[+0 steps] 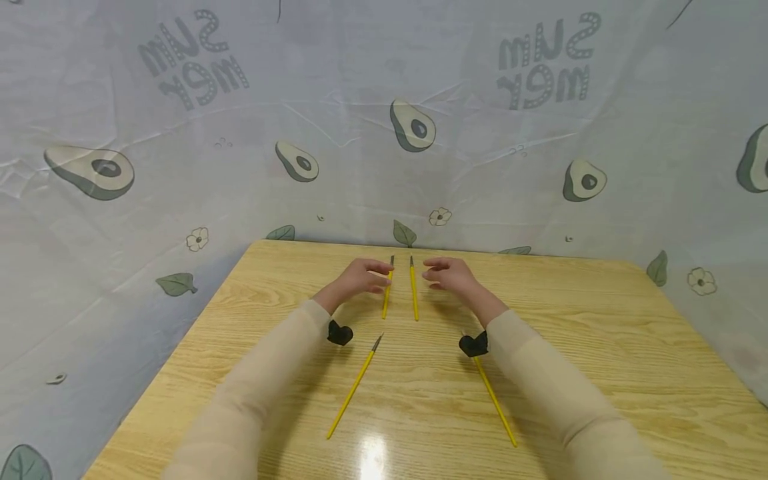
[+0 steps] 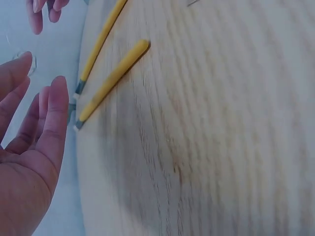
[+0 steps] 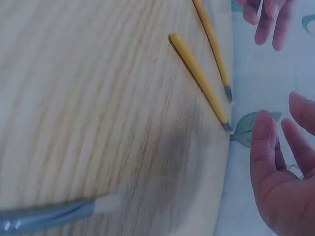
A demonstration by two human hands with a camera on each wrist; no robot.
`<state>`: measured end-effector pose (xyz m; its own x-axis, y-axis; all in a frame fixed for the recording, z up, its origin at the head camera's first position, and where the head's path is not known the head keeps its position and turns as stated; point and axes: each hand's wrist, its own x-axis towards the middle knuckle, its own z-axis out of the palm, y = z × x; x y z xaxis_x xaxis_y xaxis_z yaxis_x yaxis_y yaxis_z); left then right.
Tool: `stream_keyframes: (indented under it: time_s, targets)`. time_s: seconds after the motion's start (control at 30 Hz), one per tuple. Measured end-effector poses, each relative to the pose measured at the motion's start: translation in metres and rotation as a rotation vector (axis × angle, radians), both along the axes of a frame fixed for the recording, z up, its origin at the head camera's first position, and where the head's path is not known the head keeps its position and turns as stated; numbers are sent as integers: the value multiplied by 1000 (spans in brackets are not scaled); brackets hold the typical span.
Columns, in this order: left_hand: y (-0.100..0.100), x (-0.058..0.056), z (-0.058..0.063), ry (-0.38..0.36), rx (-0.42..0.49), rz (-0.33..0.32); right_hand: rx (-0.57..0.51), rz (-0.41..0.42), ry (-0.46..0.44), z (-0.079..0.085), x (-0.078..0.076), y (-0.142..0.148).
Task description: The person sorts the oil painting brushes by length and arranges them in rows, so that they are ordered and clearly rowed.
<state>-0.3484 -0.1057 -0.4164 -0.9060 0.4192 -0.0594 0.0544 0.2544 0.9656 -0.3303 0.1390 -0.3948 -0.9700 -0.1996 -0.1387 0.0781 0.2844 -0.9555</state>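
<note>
- The left hand (image 1: 363, 277) hovers above the far part of the table (image 1: 582, 300), fingers loosely curved and gripping nothing; the left wrist view shows them apart from the brushes.
- The right hand (image 1: 451, 275) faces it, fingers likewise relaxed and holding nothing, just right of the back right brush (image 1: 414, 291).
- The back left brush (image 1: 387, 301) lies beside that one, a narrow strip of wood between them, both tips close to the far edge.
- Nearer the person, the front left brush (image 1: 353, 395) and front right brush (image 1: 495, 401) slant apart, a broad stretch of wood between.
- Patterned cloth (image 1: 360, 207) hangs just beyond the far edge; wide wood surface runs from the right sleeve (image 1: 558, 387) to the right edge.
</note>
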Motion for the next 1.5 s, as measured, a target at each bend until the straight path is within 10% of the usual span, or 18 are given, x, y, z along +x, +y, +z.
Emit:
stream_keyframes:
  time_s: [0.87,1.5]
  targets:
    - [-30,68,9,-28,-6,-189,60,206,96,10,77,19]
    - [-44,109,3,-26,-34,-224,50,171,119,14,127,52]
